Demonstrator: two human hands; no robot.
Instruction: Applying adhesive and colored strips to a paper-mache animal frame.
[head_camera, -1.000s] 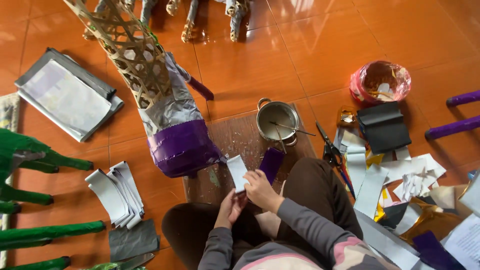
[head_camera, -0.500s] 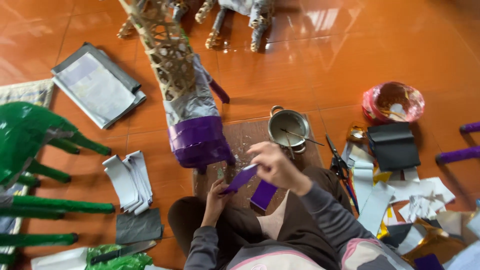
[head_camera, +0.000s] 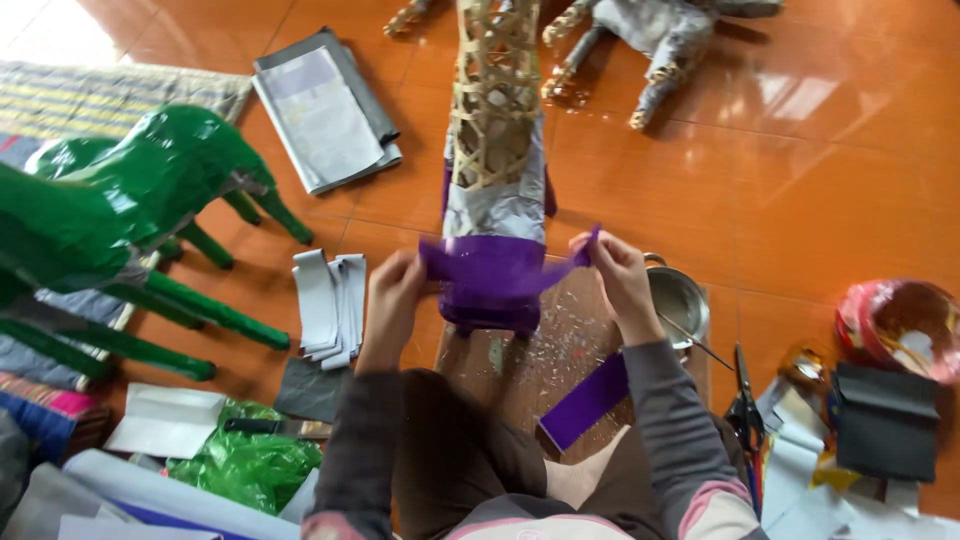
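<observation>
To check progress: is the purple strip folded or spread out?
Spread out: the purple strip is stretched between the left hand and right hand.

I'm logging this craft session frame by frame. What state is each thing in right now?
Purple strip: stretched between both hands, across the frame.
Left hand: pinching the strip's left end.
Right hand: pinching the strip's right end.
Bamboo frame: weave bare above, silver and purple wrap below.
Pot: open, stick inside.
Scissors: lying on the floor.
Green figure: fully covered.
</observation>
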